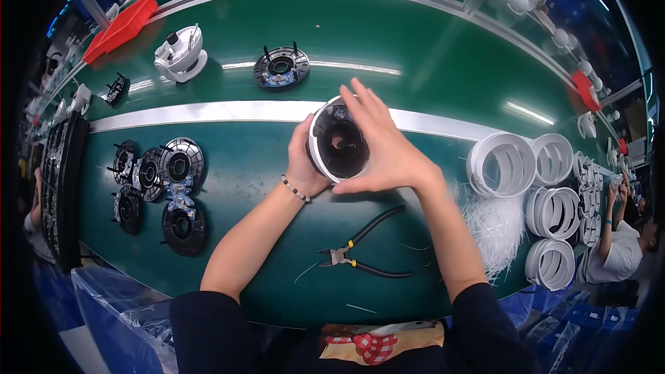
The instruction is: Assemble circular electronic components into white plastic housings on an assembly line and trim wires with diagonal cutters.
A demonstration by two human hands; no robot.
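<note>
Above the middle of the green bench I hold a round white housing [313, 144] with a black, funnel-like inside and a bit of blue circuit board near its upper rim. My left hand [302, 159] wraps its left side, and a bead bracelet circles that wrist. Against its right side lies my right hand [388, 145], thumb at the lower edge and fingers raised over the top rim. Diagonal cutters [339, 256] with black and yellow handles rest spread apart on the bench below, beside a thin thread-like offcut.
Several black discs with circuit boards [181, 225] lie at left. White rings [500, 165] stand stacked at right by a pile of clear strips [495, 232]. Beyond the white rail [228, 110] sit another disc [280, 68], a white device [181, 55] and a red tray [121, 28].
</note>
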